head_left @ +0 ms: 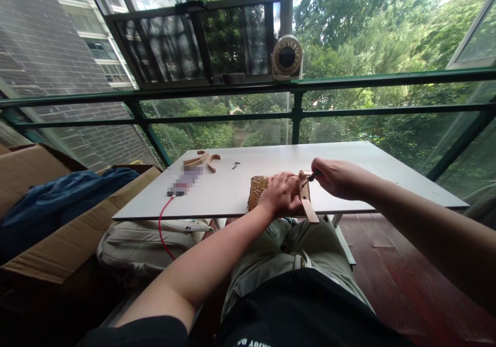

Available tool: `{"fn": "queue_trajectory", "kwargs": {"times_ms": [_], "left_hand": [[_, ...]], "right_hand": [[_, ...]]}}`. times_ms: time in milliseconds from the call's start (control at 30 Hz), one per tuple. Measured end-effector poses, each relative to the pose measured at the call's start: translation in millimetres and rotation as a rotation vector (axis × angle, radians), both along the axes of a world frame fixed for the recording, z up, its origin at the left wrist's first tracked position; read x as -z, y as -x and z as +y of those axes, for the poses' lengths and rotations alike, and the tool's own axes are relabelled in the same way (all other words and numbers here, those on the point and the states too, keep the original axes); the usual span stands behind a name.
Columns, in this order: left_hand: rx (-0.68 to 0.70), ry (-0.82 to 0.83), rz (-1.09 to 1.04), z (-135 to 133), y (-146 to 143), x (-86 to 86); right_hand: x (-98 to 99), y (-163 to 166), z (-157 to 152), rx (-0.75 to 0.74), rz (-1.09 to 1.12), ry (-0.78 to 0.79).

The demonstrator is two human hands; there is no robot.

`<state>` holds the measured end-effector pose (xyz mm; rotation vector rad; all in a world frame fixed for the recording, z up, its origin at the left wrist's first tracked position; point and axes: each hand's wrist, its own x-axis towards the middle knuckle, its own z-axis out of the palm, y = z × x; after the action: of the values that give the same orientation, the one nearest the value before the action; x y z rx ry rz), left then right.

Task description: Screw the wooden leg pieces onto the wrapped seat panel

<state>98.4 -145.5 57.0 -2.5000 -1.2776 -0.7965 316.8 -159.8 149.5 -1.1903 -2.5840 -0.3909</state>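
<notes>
My left hand (279, 194) is closed over a woven, rattan-fronted wooden piece (256, 191) at the near edge of the white table (349, 156). A light wooden leg (307, 202) sticks out toward me from under that hand, past the table edge. My right hand (336, 177) is closed on a small dark tool (312, 175) whose tip meets the top of the wooden leg. More wooden parts (200, 160) lie at the far left of the table, and small dark screws (235, 165) sit near them.
A small blurred item with a red cable (163, 223) lies at the table's left front. A beige bag (147, 241) sits below the table, and cardboard boxes (58, 233) with blue cloth stand at left. A glass railing (294, 109) runs behind the table.
</notes>
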Motion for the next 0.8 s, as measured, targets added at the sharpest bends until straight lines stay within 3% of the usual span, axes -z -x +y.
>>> {"fn": "queue_trajectory", "kwargs": {"times_ms": [233,533,633,800], "left_hand": [[0.006,-0.001,-0.004,1.1,0.2,0.0],[-0.003,-0.004,-0.017,2.6,-0.9,1.9],[0.003,-0.006,-0.021,2.1,-0.9,1.7],[0.001,-0.001,-0.028,1.4,-1.2,1.6]], "right_hand": [[-1.7,-5.1,6.7,0.067,-0.058,-0.052],[-0.9,2.4,7.9,0.257,-0.070,-0.109],[1.5,1.3,9.3,0.224,0.034,-0.086],[2.6,0.7,5.3,0.040,0.084,0.005]]}}
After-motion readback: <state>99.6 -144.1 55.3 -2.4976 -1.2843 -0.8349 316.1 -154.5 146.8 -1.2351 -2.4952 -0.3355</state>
